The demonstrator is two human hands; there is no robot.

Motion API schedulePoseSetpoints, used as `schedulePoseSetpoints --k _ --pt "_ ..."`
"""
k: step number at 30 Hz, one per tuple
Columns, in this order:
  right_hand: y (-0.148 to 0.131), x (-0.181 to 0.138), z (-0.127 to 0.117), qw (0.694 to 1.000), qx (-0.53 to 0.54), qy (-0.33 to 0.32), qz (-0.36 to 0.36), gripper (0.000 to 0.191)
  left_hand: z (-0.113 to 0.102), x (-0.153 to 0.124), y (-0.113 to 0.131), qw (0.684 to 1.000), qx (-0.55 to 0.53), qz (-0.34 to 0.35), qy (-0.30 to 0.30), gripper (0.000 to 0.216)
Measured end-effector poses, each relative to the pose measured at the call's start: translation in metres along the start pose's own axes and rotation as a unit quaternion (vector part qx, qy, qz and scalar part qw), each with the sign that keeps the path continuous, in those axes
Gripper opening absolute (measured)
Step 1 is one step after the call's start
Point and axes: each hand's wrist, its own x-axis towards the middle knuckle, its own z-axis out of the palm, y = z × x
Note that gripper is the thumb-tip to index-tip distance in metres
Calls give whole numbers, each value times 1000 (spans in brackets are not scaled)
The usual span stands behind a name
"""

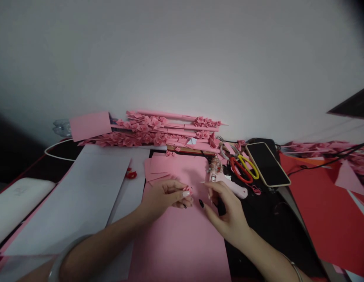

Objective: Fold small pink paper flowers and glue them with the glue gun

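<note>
On the dark counter (264,219), left hand (162,197) pinches a tiny, blurry pink paper flower (187,190); right hand (229,215) hangs loose by a pink plastic glue gun (231,186).

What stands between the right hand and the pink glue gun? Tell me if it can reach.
Probably yes. The glue gun lies just beyond the right hand, with nothing between them, and that hand looks empty. The scissors lie further back, clear of the way.
</note>
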Motion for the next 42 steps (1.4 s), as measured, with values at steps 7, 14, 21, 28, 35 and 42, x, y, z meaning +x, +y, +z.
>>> schedulePoseSetpoints --k 7,14,21,28,35,42 --pt "1 0 3 1000 -8 -26 4 29 2 -2 -3 999 17 24 -16 19" --pt "-2 1 4 1000 -10 -29 -1 16 2 -3 -10 996 56 48 -55 17" --pt "-2 -1 7 999 -10 -41 15 10 3 -5 -10 988 131 71 -50 13" --pt "-4 -1 10 999 -14 -36 29 10 2 -4 -12 984 152 74 -51 15" --pt "-4 -1 11 999 -21 -35 30 10 3 -4 -12 983 163 65 -52 15" --pt "-4 -1 12 999 -26 -37 28 10 3 -3 -13 985 153 63 -50 17"
